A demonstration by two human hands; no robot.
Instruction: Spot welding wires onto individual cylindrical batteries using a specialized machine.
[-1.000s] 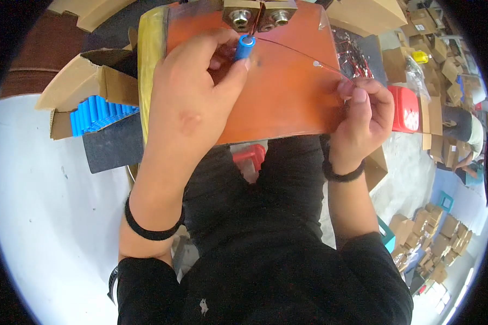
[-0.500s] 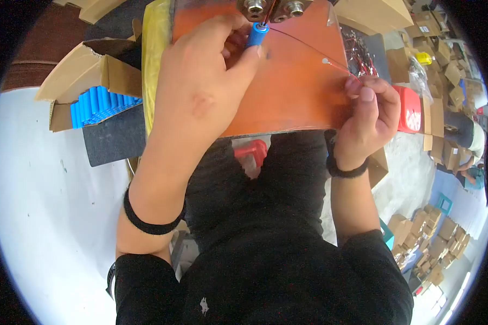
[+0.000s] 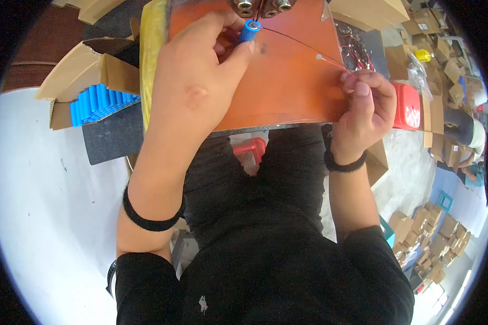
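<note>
My left hand [image 3: 187, 81] is closed around a blue cylindrical battery cell [image 3: 249, 32], thumb on its near side, the other fingers partly hidden behind it. The cell's metal end tilts up beneath the metal electrode holders [image 3: 259, 6] of a machine at the top edge; whether the thin electrodes touch it, I cannot tell. From that end a thin dark wire [image 3: 294, 40] runs right to my right hand [image 3: 366, 108], which pinches it between thumb and fingertips. Both hands are over an orange work board [image 3: 287, 81].
At left, an open cardboard box [image 3: 109, 73] holds many blue cells [image 3: 100, 103]. A bundle of red and black wires [image 3: 355, 46] lies past the board's right edge, near a red container [image 3: 405, 105]. Yellow plastic sheeting [image 3: 151, 54] borders the board's left side. Another person [image 3: 466, 130] is far right.
The view has shifted slightly, so board and electrodes appear a little further left. My left hand and the cell show a small leftward, upward shift; both hands keep their holds.
</note>
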